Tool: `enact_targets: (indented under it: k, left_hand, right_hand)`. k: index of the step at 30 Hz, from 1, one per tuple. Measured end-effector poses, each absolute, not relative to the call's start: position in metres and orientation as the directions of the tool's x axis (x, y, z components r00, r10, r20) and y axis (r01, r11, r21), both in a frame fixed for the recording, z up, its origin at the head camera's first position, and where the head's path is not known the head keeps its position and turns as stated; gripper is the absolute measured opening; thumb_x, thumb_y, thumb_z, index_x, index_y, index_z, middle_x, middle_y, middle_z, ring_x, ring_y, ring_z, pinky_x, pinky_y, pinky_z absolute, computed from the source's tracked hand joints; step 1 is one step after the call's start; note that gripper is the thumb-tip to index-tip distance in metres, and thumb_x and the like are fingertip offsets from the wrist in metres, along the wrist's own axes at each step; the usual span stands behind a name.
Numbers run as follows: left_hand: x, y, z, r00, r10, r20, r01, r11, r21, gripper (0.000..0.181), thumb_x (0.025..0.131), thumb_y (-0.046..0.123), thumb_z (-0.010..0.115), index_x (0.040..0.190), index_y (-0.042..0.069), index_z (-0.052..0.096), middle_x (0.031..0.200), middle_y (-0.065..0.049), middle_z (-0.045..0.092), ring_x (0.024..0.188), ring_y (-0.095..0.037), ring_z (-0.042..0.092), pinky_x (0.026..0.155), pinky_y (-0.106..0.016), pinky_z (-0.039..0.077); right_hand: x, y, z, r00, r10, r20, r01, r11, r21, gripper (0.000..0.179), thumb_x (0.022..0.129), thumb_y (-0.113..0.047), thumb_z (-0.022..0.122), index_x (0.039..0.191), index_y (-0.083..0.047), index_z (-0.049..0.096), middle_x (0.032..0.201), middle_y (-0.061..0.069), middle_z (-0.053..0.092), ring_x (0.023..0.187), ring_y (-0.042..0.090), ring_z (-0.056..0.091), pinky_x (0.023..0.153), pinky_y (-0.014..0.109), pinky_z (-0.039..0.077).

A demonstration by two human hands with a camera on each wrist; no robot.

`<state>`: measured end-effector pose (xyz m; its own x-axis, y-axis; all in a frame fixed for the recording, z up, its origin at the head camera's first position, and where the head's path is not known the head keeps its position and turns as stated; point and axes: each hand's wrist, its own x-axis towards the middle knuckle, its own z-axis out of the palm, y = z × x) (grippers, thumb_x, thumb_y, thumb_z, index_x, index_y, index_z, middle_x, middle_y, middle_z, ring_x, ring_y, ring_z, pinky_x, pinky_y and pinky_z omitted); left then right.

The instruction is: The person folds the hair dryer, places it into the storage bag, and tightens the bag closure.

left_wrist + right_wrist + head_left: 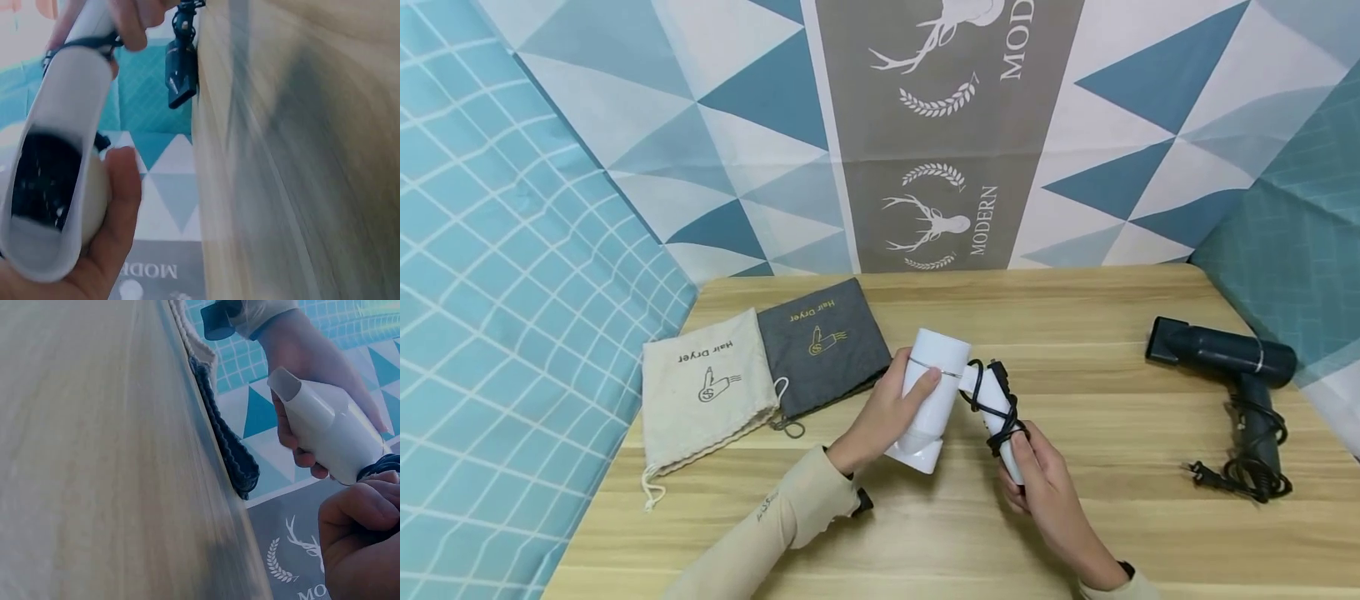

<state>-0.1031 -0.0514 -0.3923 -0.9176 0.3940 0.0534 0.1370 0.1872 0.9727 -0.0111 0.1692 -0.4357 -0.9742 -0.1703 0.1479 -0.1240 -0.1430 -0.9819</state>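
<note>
A white hair dryer (938,354) is held above the wooden table by both hands. My left hand (880,421) grips its barrel, thumb across the top side. Around the handle my right hand (1043,482) curls its fingers near the lower end. A black cord (976,398) is wound about the handle, its plug at the upper side. The flat nozzle (53,256) opens toward the camera in the left wrist view. In the right wrist view the left hand (306,356) wraps the barrel from behind.
Left on the table (1120,533) lie a cream drawstring pouch (681,417) and a dark grey pouch (782,358), both printed "Hair Dryer". A black hair dryer (1213,350) with its cord round the handle lies at the right. Patterned cloth (760,125) hangs behind the table.
</note>
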Motion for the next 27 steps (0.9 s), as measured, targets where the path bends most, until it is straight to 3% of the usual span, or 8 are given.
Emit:
enact_targets:
  k: [5, 7, 13, 16, 19, 27]
  left_hand:
    - [-0.108, -0.061, -0.391, -0.895, 0.446, 0.018, 0.039, 0.038, 0.999, 0.053, 0.100, 0.041, 0.056, 0.145, 0.022, 0.035, 0.113, -0.017, 0.058, 0.086, -0.029, 0.067, 0.067, -0.044, 0.057]
    - [-0.107, -0.062, -0.390, -0.887, 0.461, 0.027, 0.023, -0.013, 1.000, 0.057, 0.100, 0.039, 0.055, 0.150, 0.026, 0.030, 0.117, -0.017, 0.056, 0.088, -0.029, 0.067, 0.067, -0.044, 0.057]
    - [-0.101, -0.059, -0.386, -0.881, 0.472, 0.041, 0.021, -0.046, 0.999, 0.058, 0.099, 0.041, 0.056, 0.150, 0.024, 0.033, 0.116, -0.015, 0.055, 0.086, -0.023, 0.064, 0.066, -0.038, 0.055]
    - [-0.098, -0.055, -0.385, -0.873, 0.487, 0.031, 0.015, -0.036, 0.999, 0.055, 0.099, 0.041, 0.057, 0.147, 0.025, 0.036, 0.114, -0.014, 0.056, 0.084, -0.022, 0.064, 0.065, -0.037, 0.055]
    - [-0.094, -0.051, -0.387, -0.872, 0.489, 0.034, 0.021, -0.033, 0.999, 0.052, 0.100, 0.040, 0.056, 0.146, 0.026, 0.037, 0.114, -0.013, 0.055, 0.084, -0.021, 0.064, 0.065, -0.038, 0.055]
    - [-0.085, -0.044, -0.391, -0.882, 0.460, 0.099, 0.069, -0.081, 0.994, 0.052, 0.101, 0.033, 0.054, 0.147, 0.018, 0.034, 0.113, -0.017, 0.054, 0.082, -0.023, 0.064, 0.063, -0.041, 0.056]
  right_hand:
    - [-0.011, 0.170, -0.432, -0.969, -0.224, 0.099, -0.074, -0.118, -0.990, 0.030, 0.112, -0.023, 0.028, 0.105, 0.003, 0.042, 0.062, 0.006, 0.043, 0.044, 0.010, 0.036, 0.031, 0.035, 0.029]
    - [-0.011, 0.171, -0.432, -0.953, -0.283, 0.110, -0.082, -0.109, -0.991, 0.030, 0.112, -0.021, 0.026, 0.107, 0.004, 0.042, 0.063, 0.011, 0.046, 0.044, 0.014, 0.039, 0.033, 0.035, 0.035]
    - [-0.014, 0.178, -0.428, -0.912, -0.386, 0.139, -0.108, -0.100, -0.989, 0.029, 0.111, -0.012, 0.026, 0.121, 0.009, 0.043, 0.084, 0.022, 0.061, 0.062, 0.019, 0.061, 0.053, 0.038, 0.054]
    - [-0.014, 0.180, -0.426, -0.894, -0.423, 0.150, -0.100, -0.139, -0.985, 0.028, 0.110, -0.008, 0.028, 0.127, 0.010, 0.041, 0.086, 0.024, 0.062, 0.062, 0.017, 0.063, 0.052, 0.036, 0.054]
    - [-0.014, 0.181, -0.426, -0.876, -0.448, 0.180, -0.120, -0.161, -0.980, 0.030, 0.110, -0.005, 0.026, 0.131, 0.012, 0.037, 0.081, 0.025, 0.059, 0.050, 0.017, 0.056, 0.042, 0.034, 0.049]
    - [-0.009, 0.183, -0.423, -0.902, -0.384, 0.200, -0.166, -0.122, -0.979, 0.031, 0.109, -0.004, 0.026, 0.130, 0.013, 0.042, 0.078, 0.020, 0.059, 0.042, 0.019, 0.049, 0.034, 0.033, 0.042]
